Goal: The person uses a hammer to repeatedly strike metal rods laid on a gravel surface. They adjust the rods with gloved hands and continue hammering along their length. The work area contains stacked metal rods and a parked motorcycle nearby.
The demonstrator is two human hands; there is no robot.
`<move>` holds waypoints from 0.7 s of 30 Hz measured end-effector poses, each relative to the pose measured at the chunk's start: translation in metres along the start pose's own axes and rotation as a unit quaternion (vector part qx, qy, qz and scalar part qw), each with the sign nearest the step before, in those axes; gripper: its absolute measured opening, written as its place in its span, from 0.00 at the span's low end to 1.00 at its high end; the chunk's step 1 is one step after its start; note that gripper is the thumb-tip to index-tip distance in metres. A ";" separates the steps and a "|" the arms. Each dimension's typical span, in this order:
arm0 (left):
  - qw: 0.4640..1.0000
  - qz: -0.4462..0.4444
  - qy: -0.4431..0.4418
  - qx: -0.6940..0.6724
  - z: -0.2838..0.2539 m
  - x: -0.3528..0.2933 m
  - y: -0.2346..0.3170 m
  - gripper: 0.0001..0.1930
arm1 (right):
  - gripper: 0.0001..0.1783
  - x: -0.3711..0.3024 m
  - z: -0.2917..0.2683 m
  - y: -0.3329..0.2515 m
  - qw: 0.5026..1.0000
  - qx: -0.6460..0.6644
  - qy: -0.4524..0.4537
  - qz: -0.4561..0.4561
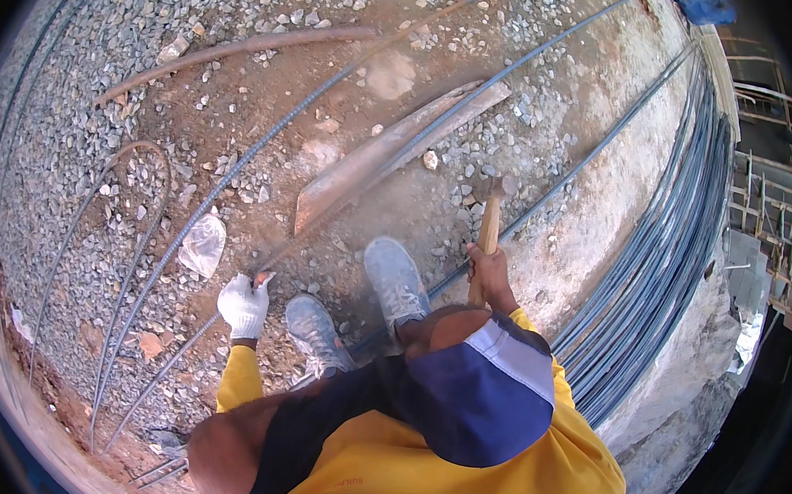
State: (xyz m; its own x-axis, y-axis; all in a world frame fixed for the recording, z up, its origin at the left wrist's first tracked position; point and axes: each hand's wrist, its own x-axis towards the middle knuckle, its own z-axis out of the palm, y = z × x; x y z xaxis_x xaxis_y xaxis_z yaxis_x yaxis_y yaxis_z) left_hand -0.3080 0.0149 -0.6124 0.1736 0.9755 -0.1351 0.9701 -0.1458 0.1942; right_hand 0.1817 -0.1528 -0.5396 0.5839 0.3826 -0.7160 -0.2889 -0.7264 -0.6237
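Note:
My left hand [243, 305], in a white glove, is shut on a short rusty tool [263, 280] whose tip rests against a long ribbed steel bar [236, 167] lying on the ground. My right hand [490, 274], bare, grips the wooden handle of a hammer [491, 219]; the hammer head is raised, away from my body. My two grey shoes [395, 280] stand between the hands, one on a second steel bar [557, 180]. My yellow sleeves and dark blue shorts fill the lower part of the view.
A flat rusty metal strip [375, 158] lies ahead of my feet. Gravel [73, 133] covers the left ground, with bent bars [135, 229] and a crumpled plastic bag [201, 244]. A bundle of many long steel bars [667, 248] runs along the right, beside a drop with scaffolding [767, 199].

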 end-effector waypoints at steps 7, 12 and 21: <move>0.989 -0.007 -0.105 -0.107 -0.027 0.014 -0.041 0.29 | 0.15 -0.034 -0.019 -0.084 0.997 -0.016 0.046 -0.058; 0.989 0.027 -0.089 -0.116 -0.024 0.003 -0.063 0.25 | 0.16 -0.082 -0.060 -0.216 0.920 -0.027 0.095 -0.380; 0.997 0.032 -0.063 -0.020 -0.012 -0.004 -0.062 0.23 | 0.10 -0.018 0.006 -0.305 0.783 0.192 0.139 -0.575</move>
State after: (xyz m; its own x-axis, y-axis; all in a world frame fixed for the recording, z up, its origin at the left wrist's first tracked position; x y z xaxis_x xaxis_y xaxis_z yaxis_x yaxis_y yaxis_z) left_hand -0.3710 0.0218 -0.6123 0.2578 0.9357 -0.2408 0.9489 -0.1983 0.2455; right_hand 0.2546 0.0657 -0.3386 0.7530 0.4797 0.4503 0.3734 0.2519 -0.8928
